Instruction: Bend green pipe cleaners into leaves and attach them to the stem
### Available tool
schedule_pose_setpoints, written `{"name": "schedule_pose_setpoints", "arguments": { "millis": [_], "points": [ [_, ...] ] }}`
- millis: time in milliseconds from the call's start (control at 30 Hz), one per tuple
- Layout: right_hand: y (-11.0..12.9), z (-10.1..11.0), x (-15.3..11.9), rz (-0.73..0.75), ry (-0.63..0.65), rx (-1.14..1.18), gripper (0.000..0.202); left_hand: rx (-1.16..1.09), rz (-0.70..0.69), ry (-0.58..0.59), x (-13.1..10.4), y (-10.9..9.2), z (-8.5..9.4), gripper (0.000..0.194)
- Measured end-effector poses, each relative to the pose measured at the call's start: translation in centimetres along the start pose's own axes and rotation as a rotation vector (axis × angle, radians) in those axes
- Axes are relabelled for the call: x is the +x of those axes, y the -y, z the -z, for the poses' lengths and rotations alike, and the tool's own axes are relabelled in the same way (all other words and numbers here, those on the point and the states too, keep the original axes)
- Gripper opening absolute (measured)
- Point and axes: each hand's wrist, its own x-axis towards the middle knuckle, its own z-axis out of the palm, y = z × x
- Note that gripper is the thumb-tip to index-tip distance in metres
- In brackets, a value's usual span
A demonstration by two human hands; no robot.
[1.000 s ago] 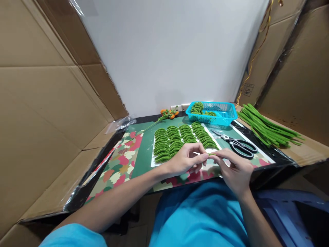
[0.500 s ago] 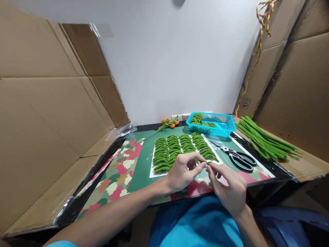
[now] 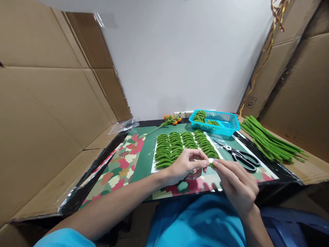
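Near the table's front edge, my left hand [image 3: 191,164] and my right hand [image 3: 238,180] meet fingertip to fingertip. Between them is a short piece of green pipe cleaner [image 3: 211,165], mostly hidden by the fingers. Both hands pinch it, thumb against forefinger. Just beyond them, a white sheet [image 3: 153,168] bears several columns of curved, fuzzy green pipe-cleaner pieces [image 3: 163,151], laid closely one above another. Black-handled scissors [image 3: 238,154] lie to the right of the sheet, blades pointing away to the left.
A blue plastic basket [image 3: 228,127] with more curved green pieces stands at the back. Long green pipe cleaners [image 3: 272,140] lie in a bundle at the right. An orange flower stem [image 3: 172,120] lies behind the sheet. Cardboard walls [image 3: 46,113] enclose both sides.
The view has shifted slightly. My right hand has turned, its fingers now stretched more toward the left, and the pinched piece shows between the fingertips of both hands.
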Motion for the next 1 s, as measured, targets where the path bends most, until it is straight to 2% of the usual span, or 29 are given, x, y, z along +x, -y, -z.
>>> {"name": "schedule_pose_setpoints", "arguments": {
  "millis": [100,167,267,300,367,433,500,600,667,767,867,1000],
  "points": [
    [0.3,-0.1,0.0,-0.005,0.005,0.014,0.046,0.053,-0.015,0.022,0.0,0.3,0.1,0.04],
    [0.7,-0.3,0.2,-0.135,-0.002,0.095,0.03,0.161,-0.051,0.013,-0.1,0.4,0.2,0.04],
    [1.6,-0.6,0.6,-0.583,0.0,0.42,0.007,0.528,-0.245,-0.013,-0.3,-0.2,0.5,0.027],
    [1.8,-0.7,0.8,-0.75,0.024,0.588,0.013,0.698,-0.36,0.003,-0.4,-0.5,0.7,0.022],
    [2.2,-0.8,1.2,-1.032,0.096,0.922,0.025,0.988,-0.567,0.148,-0.3,-1.1,1.3,0.019],
    [2.3,-0.9,1.6,-1.157,0.134,1.086,0.031,1.153,-0.664,0.231,-0.2,-1.6,1.9,0.02],
    [2.4,-0.9,1.8,-1.107,0.091,1.003,0.03,1.214,-0.684,0.191,-0.1,-1.8,2.3,0.021],
    [2.3,-0.8,1.8,-0.818,0.029,0.62,0.016,1.156,-0.606,0.058,-0.2,-1.8,2.2,0.02],
    [2.2,-0.8,1.7,-0.586,0.046,0.414,0.01,1.04,-0.471,0.002,-0.3,-2.0,1.7,0.023],
    [1.8,-0.7,1.4,-0.337,0.031,0.259,0.018,0.74,-0.205,0.021,-0.3,-2.3,0.8,0.034],
    [1.6,-0.7,1.2,-0.255,-0.012,0.181,0.022,0.421,-0.041,0.072,-0.1,-2.2,0.3,0.038],
    [1.3,-0.7,1.1,-0.243,0.005,0.149,0.021,0.278,-0.002,0.059,0.2,-1.6,0.1,0.041]
  ]
}}
